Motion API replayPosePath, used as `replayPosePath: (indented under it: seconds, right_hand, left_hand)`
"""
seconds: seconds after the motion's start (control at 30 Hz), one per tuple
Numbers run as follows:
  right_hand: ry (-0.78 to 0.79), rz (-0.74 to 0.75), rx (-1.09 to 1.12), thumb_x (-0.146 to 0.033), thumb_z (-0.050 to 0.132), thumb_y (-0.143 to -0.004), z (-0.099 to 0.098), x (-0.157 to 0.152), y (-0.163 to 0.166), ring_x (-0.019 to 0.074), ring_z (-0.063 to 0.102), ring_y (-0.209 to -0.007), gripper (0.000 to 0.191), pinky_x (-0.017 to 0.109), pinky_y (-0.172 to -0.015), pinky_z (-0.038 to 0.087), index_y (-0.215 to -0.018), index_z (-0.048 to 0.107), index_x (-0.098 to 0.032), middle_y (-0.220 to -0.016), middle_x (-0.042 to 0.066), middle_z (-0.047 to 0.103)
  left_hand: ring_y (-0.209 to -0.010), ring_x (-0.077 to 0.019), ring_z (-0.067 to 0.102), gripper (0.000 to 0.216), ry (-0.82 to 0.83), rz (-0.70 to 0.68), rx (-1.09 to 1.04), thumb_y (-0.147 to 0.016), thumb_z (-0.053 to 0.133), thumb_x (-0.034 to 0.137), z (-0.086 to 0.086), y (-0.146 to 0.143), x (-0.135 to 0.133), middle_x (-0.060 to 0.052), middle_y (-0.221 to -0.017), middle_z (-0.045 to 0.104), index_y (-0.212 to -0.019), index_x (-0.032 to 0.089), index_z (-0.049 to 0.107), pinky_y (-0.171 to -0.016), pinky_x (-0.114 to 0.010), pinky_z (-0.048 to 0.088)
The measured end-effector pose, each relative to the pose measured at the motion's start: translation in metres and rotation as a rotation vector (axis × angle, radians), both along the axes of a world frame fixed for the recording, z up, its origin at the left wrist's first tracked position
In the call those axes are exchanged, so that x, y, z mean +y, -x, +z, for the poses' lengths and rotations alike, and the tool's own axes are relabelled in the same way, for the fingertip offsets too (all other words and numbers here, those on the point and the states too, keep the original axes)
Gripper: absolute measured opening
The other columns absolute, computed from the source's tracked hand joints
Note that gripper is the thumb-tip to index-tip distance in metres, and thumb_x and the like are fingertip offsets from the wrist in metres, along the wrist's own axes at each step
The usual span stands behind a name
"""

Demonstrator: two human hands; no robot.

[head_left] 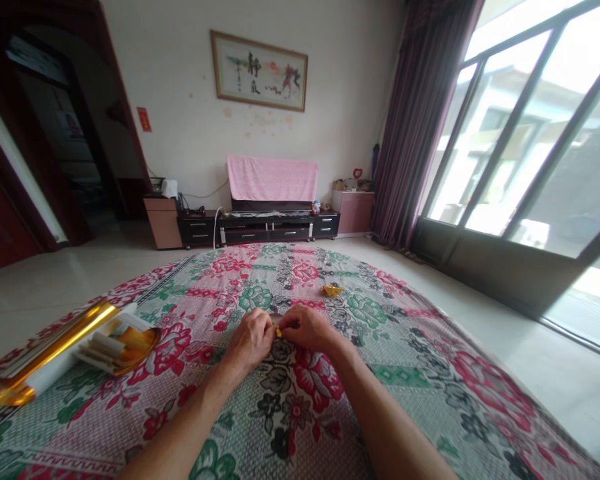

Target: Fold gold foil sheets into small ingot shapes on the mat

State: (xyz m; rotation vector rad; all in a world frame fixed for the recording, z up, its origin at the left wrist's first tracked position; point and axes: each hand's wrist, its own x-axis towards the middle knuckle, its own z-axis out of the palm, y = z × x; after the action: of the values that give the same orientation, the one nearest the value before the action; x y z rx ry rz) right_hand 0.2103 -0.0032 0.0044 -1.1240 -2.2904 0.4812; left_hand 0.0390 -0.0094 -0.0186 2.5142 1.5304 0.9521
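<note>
Between the fingertips of both hands, over the middle of the patterned cloth [300, 407], is a small piece of gold paper [279, 331]. My left hand [254, 339] pinches it from the left. From the right, my right hand [306, 327] closes its fingers on it. Most of the piece is hidden by the fingers. Just behind the fingertips shows the pale edge of something round, which I cannot make out. Farther off and to the right lies a folded gold paper shape [333, 291], pointed at its ends, touched by neither hand.
On the left of the cloth lie a long roll of shiny gold sheet [75, 340] and a bundle of white and gold pieces [123, 345]. Beyond the cloth stands a low black cabinet [253, 235] with a pink-draped screen [273, 177]. Tall windows [520, 127] line the right.
</note>
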Motion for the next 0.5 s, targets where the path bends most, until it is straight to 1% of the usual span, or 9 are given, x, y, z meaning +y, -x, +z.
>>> replayPosePath:
  seconds: [0.17,0.3,0.5]
  right_hand:
    - [0.000,0.005,-0.003,-0.012,0.053,-0.065,0.0058,-0.0026,0.0001,0.0101,0.054,-0.066,0.022,0.017,-0.062,0.038,-0.075,0.071,-0.017,-0.071,0.000,0.065]
    - [-0.006,0.022,-0.006,-0.011,0.051,-0.066,0.0057,-0.0020,-0.0005,0.0103,0.054,-0.069,0.022,0.017,-0.062,0.039,-0.075,0.071,-0.017,-0.072,-0.001,0.065]
    - [0.010,0.023,-0.013,-0.010,0.050,-0.065,0.0051,-0.0014,-0.0009,0.0101,0.054,-0.066,0.024,0.018,-0.061,0.038,-0.075,0.070,-0.018,-0.071,-0.002,0.066]
  left_hand:
    - [-0.072,-0.0161,0.048,0.016,-0.031,0.002,0.006,-0.078,0.041,0.017,-0.0018,0.0005,0.0013,-0.003,-0.071,0.050,-0.063,0.018,0.048,-0.069,-0.029,0.038]
    - [-0.072,-0.0160,0.048,0.018,-0.033,0.001,0.014,-0.079,0.040,0.017,-0.0032,0.0008,0.0023,-0.003,-0.071,0.050,-0.063,0.018,0.047,-0.068,-0.028,0.038]
    - [-0.073,-0.0160,0.049,0.018,-0.018,0.001,0.015,-0.080,0.039,0.017,-0.0037,0.0004,0.0026,-0.004,-0.072,0.050,-0.064,0.018,0.047,-0.069,-0.029,0.039]
